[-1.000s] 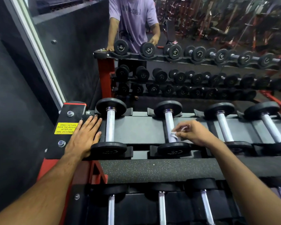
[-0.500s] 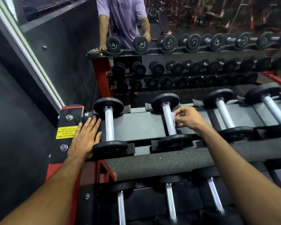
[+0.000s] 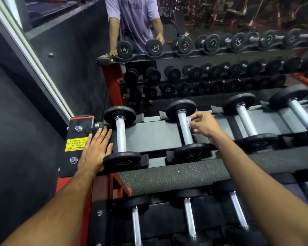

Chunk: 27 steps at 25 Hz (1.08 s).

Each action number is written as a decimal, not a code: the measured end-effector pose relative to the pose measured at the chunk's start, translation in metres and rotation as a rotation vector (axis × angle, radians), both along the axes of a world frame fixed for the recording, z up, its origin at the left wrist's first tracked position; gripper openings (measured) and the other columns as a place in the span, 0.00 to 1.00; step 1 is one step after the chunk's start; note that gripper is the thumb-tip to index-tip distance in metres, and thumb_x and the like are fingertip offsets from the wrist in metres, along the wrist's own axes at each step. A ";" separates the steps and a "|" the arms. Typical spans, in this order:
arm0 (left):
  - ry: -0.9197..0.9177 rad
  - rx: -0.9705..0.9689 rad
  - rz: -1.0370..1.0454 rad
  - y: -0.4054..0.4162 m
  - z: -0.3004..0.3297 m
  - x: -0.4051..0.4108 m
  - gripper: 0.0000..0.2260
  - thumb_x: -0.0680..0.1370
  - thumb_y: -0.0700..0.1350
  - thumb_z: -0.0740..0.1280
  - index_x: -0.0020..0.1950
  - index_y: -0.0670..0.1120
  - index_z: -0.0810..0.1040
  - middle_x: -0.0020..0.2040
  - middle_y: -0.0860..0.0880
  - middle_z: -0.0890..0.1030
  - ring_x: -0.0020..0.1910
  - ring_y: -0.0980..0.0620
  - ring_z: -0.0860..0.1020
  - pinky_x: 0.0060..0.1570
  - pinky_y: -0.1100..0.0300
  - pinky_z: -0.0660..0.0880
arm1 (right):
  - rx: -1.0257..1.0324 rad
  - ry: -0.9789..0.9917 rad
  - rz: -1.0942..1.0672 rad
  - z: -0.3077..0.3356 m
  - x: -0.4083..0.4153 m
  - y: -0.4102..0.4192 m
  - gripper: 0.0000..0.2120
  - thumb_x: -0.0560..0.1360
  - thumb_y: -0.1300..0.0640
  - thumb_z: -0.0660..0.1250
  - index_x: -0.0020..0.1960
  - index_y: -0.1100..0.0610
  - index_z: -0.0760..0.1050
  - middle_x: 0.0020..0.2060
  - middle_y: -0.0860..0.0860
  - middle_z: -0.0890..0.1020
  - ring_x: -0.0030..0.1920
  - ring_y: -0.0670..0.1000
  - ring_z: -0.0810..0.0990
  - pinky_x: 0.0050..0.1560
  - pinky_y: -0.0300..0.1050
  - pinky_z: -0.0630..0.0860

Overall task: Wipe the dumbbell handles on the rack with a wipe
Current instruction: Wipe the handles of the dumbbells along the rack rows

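Observation:
Black dumbbells with silver knurled handles lie side by side on the top shelf of the rack (image 3: 155, 134). My right hand (image 3: 204, 125) pinches a small white wipe (image 3: 189, 121) against the upper right side of the second dumbbell's handle (image 3: 184, 129). My left hand (image 3: 96, 148) rests flat, fingers straight, on the shelf's left end, beside the first dumbbell (image 3: 121, 137). Two more dumbbells (image 3: 245, 118) lie to the right of my right hand.
A mirror behind the rack reflects me and the rows of dumbbells. A yellow notice sticker (image 3: 76, 144) sits on the rack's left end plate. A speckled rubber ledge (image 3: 176, 174) runs below the top shelf, and more dumbbells (image 3: 189, 217) lie on the lower shelf.
My right hand slid the wipe up the second dumbbell's handle from its lower part toward the far end. My left hand stayed flat on the rack's left end.

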<state>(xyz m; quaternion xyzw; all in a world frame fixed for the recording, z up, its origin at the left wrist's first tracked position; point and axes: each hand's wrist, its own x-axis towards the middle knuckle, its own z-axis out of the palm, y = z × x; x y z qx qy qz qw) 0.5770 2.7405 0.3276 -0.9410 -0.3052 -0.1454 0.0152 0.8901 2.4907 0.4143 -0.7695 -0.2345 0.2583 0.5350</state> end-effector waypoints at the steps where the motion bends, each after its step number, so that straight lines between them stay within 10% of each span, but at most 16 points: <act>1: -0.005 -0.003 0.001 0.000 0.000 0.000 0.30 0.81 0.55 0.45 0.80 0.44 0.61 0.80 0.46 0.63 0.80 0.50 0.56 0.79 0.49 0.47 | 0.015 -0.019 -0.040 0.001 0.003 0.009 0.09 0.74 0.71 0.66 0.41 0.58 0.76 0.33 0.54 0.78 0.33 0.48 0.76 0.39 0.47 0.79; 8: -0.017 -0.005 0.000 -0.001 0.000 -0.002 0.30 0.81 0.55 0.46 0.80 0.45 0.62 0.80 0.47 0.63 0.80 0.50 0.56 0.78 0.49 0.47 | -0.011 0.124 0.012 -0.005 -0.004 -0.004 0.08 0.74 0.68 0.68 0.41 0.57 0.74 0.29 0.52 0.79 0.27 0.45 0.76 0.30 0.39 0.74; 14: -0.014 0.033 -0.001 0.000 0.001 0.000 0.29 0.81 0.55 0.48 0.79 0.43 0.65 0.78 0.45 0.66 0.79 0.47 0.60 0.77 0.56 0.40 | -0.217 -0.121 0.232 -0.007 -0.003 -0.049 0.04 0.73 0.65 0.71 0.41 0.58 0.79 0.34 0.56 0.81 0.35 0.49 0.75 0.36 0.42 0.69; 22: -0.054 0.062 -0.005 0.002 0.000 0.000 0.29 0.80 0.54 0.49 0.77 0.43 0.67 0.76 0.44 0.69 0.76 0.46 0.65 0.76 0.61 0.36 | -0.317 -1.650 0.559 0.041 -0.003 0.024 0.08 0.76 0.57 0.60 0.42 0.52 0.77 0.38 0.47 0.77 0.45 0.52 0.74 0.39 0.45 0.74; 27: -0.111 0.079 -0.006 0.009 -0.009 0.002 0.29 0.79 0.54 0.51 0.75 0.41 0.71 0.73 0.41 0.73 0.73 0.42 0.70 0.75 0.61 0.36 | -0.428 -1.843 1.009 0.048 0.010 0.045 0.09 0.73 0.63 0.66 0.37 0.52 0.71 0.32 0.48 0.73 0.39 0.54 0.70 0.39 0.51 0.73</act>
